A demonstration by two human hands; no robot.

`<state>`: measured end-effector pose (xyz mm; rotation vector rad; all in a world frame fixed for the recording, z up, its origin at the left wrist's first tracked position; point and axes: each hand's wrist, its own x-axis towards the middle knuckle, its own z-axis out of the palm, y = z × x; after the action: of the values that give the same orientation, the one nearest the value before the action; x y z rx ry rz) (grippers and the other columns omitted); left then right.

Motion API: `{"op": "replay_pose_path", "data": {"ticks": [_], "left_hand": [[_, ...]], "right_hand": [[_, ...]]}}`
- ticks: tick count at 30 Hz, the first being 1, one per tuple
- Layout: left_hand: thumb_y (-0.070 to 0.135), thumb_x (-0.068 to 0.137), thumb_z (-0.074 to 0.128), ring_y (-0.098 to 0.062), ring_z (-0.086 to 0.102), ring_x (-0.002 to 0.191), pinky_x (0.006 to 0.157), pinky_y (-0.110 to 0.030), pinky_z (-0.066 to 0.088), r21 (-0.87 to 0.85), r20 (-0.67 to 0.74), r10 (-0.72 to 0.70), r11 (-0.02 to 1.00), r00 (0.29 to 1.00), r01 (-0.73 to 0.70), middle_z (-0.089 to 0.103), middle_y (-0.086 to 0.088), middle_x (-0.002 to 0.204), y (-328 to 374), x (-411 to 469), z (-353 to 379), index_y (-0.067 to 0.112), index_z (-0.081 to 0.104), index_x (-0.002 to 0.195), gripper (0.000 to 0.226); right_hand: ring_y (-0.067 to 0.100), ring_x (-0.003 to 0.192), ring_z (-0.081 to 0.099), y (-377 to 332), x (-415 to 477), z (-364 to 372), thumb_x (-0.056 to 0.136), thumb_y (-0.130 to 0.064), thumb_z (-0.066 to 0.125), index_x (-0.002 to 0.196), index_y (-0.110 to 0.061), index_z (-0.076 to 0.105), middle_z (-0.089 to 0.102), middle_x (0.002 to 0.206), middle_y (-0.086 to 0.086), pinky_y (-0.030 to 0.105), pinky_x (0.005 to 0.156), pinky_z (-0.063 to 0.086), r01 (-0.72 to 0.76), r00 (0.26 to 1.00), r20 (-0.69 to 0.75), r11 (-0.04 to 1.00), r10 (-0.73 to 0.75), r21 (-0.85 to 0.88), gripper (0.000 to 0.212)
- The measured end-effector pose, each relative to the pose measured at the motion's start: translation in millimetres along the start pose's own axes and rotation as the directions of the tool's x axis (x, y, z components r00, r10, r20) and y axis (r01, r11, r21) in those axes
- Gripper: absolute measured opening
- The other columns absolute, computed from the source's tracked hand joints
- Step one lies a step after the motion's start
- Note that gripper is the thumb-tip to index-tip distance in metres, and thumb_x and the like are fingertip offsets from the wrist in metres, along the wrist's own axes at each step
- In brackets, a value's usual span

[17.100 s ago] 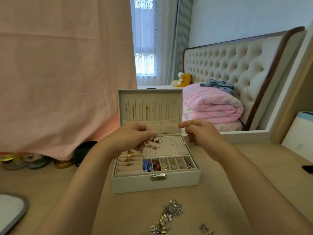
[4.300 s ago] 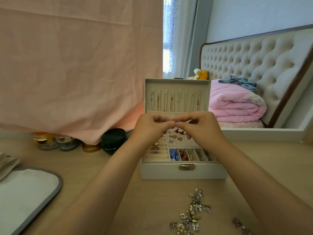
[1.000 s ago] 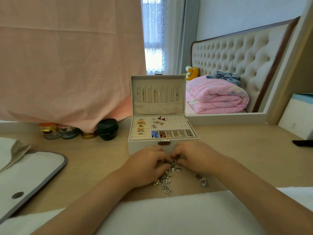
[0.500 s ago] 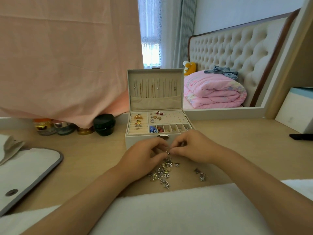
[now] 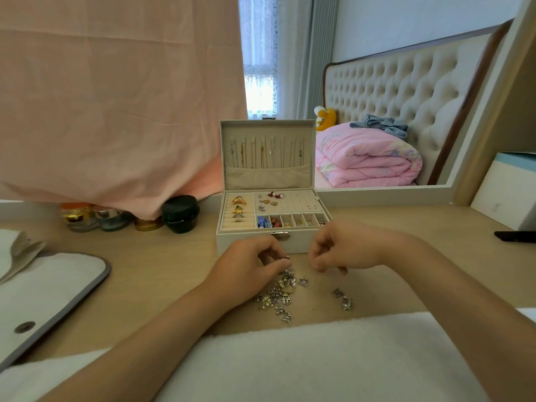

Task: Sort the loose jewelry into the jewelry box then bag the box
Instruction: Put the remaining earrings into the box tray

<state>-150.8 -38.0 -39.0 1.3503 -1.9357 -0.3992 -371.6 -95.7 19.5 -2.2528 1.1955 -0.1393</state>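
home bedroom, dressing-table spot: tufted headboard [image 5: 406, 91], folded pink quilt [image 5: 365, 158], plush toy [image 5: 324, 118], curtained window [image 5: 261, 68], cosmetic jars [image 5: 130, 217] on wooden tabletop [image 5: 162, 256].

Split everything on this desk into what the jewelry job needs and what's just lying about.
Job: open jewelry box; pile of loose earrings; small piece pinched in the left hand; white grey-trimmed bag.
Lying about: black jar; glass cosmetic jars; dark phone; white box; pink cloth.
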Motion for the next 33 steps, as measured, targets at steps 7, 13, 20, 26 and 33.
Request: {"op": "replay_pose_path", "data": {"ticks": [7,13,20,26,33], "left_hand": [[0.037,0.084,0.078,0.001,0.065,0.084,0.069,-0.015,0.050,-0.011,0.045,-0.038,0.999,0.998,0.038,0.070,0.016,0.087,1.6,1.0,1.4,0.033,0.069,0.086,0.010],[0.026,0.084,0.080,-0.003,0.064,0.082,0.067,-0.010,0.046,-0.057,0.031,-0.009,0.998,0.999,0.010,0.069,0.014,0.086,0.5,0.6,1.7,0.036,0.065,0.088,0.018],[0.030,0.088,0.076,-0.002,0.061,0.083,0.071,-0.009,0.043,-0.019,0.051,0.002,1.000,0.999,-0.001,0.066,0.020,0.086,-1.8,1.6,2.1,0.043,0.072,0.093,0.015],[0.032,0.087,0.077,-0.003,0.062,0.084,0.076,-0.024,0.053,0.067,0.140,0.105,0.991,0.985,-0.115,0.062,0.016,0.097,1.7,4.0,2.3,0.030,0.075,0.091,0.005],[0.049,0.092,0.064,-0.006,0.054,0.095,0.078,-0.031,0.049,0.313,0.264,0.102,0.931,0.959,-0.185,0.063,0.015,0.099,17.0,10.4,9.4,0.049,0.070,0.115,0.024]], "right_hand": [[0.010,0.062,0.065,0.6,-13.9,-8.7,0.078,-0.019,0.085,0.094,-0.023,0.076,0.073,0.075,-0.008,0.024,0.052,0.050,-0.195,0.930,0.281,0.967,0.235,-0.166,0.019],[0.015,0.058,0.063,-2.1,-5.3,2.7,0.079,-0.015,0.083,0.086,-0.017,0.079,0.072,0.067,0.003,0.026,0.056,0.054,-0.199,0.951,0.224,0.977,0.211,-0.074,0.008],[0.013,0.063,0.069,-0.9,-2.0,5.2,0.087,-0.014,0.077,0.086,-0.012,0.072,0.072,0.068,-0.004,0.025,0.047,0.052,-0.053,0.997,0.057,0.986,0.045,0.159,0.006],[0.015,0.050,0.059,2.7,1.9,6.7,0.087,-0.007,0.074,0.094,-0.010,0.073,0.067,0.067,0.001,0.026,0.044,0.050,-0.017,1.000,0.005,0.976,0.017,0.218,0.007],[0.015,0.047,0.057,6.2,3.8,7.0,0.089,-0.008,0.072,0.104,-0.012,0.076,0.067,0.060,0.003,0.026,0.048,0.052,-0.055,0.998,0.022,0.993,0.053,0.105,0.017]]}}
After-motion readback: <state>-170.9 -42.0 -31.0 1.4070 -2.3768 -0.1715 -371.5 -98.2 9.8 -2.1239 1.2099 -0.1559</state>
